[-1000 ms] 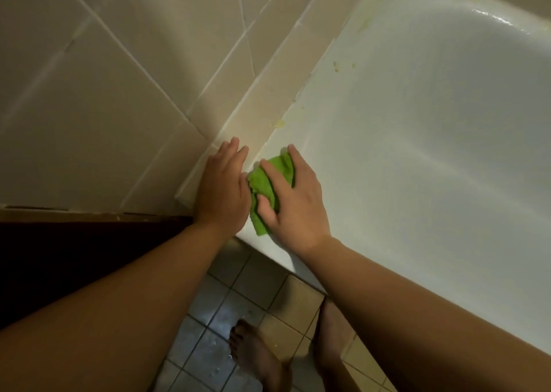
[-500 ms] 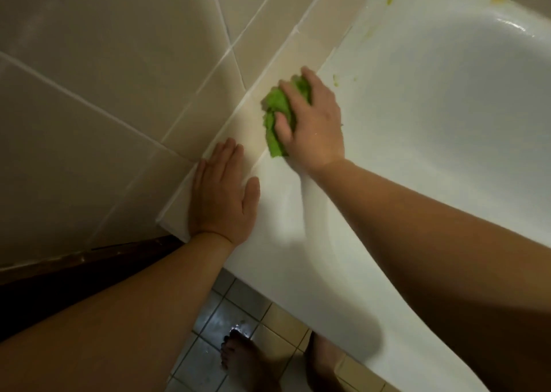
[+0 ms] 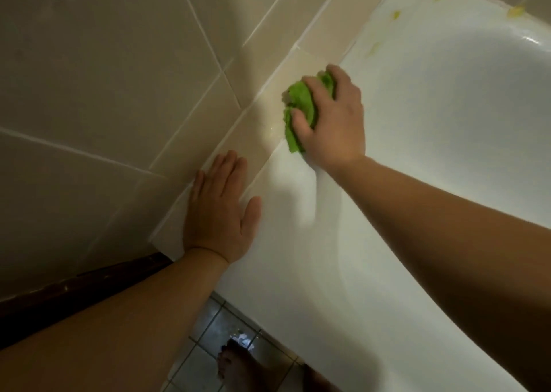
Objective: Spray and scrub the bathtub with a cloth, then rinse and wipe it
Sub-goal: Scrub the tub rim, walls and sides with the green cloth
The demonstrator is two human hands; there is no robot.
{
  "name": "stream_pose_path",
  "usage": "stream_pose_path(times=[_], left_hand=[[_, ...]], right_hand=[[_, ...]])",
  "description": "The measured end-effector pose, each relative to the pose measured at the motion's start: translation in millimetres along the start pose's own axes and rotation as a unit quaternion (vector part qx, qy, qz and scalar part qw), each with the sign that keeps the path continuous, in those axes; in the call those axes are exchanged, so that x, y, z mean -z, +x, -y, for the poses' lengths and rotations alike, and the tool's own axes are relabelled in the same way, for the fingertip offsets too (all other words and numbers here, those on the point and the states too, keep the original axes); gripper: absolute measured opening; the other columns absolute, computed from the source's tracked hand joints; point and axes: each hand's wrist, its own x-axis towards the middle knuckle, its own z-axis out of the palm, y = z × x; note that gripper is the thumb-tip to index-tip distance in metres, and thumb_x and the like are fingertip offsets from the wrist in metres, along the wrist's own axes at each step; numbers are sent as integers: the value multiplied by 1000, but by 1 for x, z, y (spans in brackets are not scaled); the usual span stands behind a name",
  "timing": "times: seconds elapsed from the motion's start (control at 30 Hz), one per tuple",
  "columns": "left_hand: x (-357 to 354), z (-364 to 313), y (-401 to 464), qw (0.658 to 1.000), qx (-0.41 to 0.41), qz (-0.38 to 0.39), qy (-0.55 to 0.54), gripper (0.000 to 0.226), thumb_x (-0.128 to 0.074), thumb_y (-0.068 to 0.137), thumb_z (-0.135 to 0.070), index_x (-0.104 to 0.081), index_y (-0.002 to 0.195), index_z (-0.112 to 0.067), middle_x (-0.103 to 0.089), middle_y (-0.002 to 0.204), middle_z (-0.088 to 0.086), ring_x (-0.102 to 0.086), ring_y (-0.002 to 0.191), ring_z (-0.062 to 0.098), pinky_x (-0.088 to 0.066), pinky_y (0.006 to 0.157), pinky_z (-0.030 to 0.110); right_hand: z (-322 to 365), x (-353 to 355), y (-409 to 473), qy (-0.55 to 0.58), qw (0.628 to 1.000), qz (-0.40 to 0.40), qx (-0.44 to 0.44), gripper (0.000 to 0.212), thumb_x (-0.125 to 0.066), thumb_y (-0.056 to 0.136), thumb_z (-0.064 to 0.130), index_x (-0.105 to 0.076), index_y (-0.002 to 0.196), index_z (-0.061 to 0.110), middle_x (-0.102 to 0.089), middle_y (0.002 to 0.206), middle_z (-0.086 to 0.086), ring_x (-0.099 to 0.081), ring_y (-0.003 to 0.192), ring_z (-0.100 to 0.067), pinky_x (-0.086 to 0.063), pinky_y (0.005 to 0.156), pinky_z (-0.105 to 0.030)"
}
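The white bathtub (image 3: pixel 432 141) fills the right side, its flat rim running along a beige tiled ledge. My right hand (image 3: pixel 331 120) grips a bunched green cloth (image 3: pixel 298 105) and presses it on the rim where it meets the ledge. My left hand (image 3: pixel 219 209) lies flat, fingers straight, on the ledge and tub corner nearer to me. Yellowish smears (image 3: pixel 396 16) dot the far rim ahead of the cloth.
Beige wall tiles (image 3: pixel 104 72) rise on the left beside the ledge. A dark wooden strip (image 3: pixel 74 293) runs under the wall. Below the tub edge lies a wet tiled floor (image 3: pixel 208 332) with my bare feet (image 3: pixel 238 365) on it.
My right hand slid the cloth away from me along the rim, from beside the left hand to farther up. The left hand stayed planted and flattened out on the ledge.
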Motion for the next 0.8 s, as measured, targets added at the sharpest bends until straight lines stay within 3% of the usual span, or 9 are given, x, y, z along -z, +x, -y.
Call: stream_pose_path(times=[0.2, 0.4, 0.47, 0.57, 0.63, 0.8], left_hand=[[-3, -3, 11, 1000, -15, -4, 10, 68, -38, 99, -45, -45, 154, -6, -39, 162, 14, -33, 152, 31, -22, 124, 53], [-2, -6, 16, 1000, -13, 1, 6, 69, -38, 98, -43, -42, 155, -5, -38, 163, 14, -32, 153, 30, -20, 125, 52], [-3, -7, 20, 1000, -20, -3, 10, 68, -37, 99, -43, -43, 155, -5, -39, 162, 15, -33, 152, 31, -21, 124, 51], [-5, -8, 25, 1000, -23, -9, 16, 69, -37, 99, -45, -44, 154, -4, -40, 161, 15, -35, 151, 31, -20, 124, 48], [-5, -9, 26, 1000, -23, -8, 13, 69, -37, 99, -46, -44, 154, -4, -39, 162, 15, -34, 151, 31, -18, 124, 46], [-5, -11, 28, 1000, -17, -3, 4, 71, -38, 98, -45, -41, 155, -2, -38, 162, 16, -32, 152, 30, -15, 126, 45]], right_hand=[[-1, 0, -39, 17, 967, 115, 227, 64, -70, 87, 52, -61, 140, 18, -48, 149, -19, -50, 129, -42, -41, 107, -53], [-15, 5, 17, 17, 1000, -3, 17, 53, -68, 88, 47, -62, 135, 23, -44, 151, -13, -45, 129, -38, -39, 110, -49], [-5, 0, 1, 13, 999, 6, 45, 53, -68, 89, 47, -62, 136, 22, -45, 151, -15, -46, 129, -39, -38, 111, -48], [-2, -2, -32, 33, 977, 92, 190, 57, -70, 89, 46, -62, 137, 17, -48, 148, -19, -50, 129, -42, -39, 108, -54], [-14, 4, -27, 24, 967, 104, 231, 56, -71, 88, 44, -64, 135, 14, -51, 146, -19, -52, 126, -43, -41, 106, -53], [-28, 19, 24, 22, 999, 7, 37, 48, -67, 89, 38, -63, 131, 18, -45, 147, -14, -44, 126, -39, -41, 107, -53]])
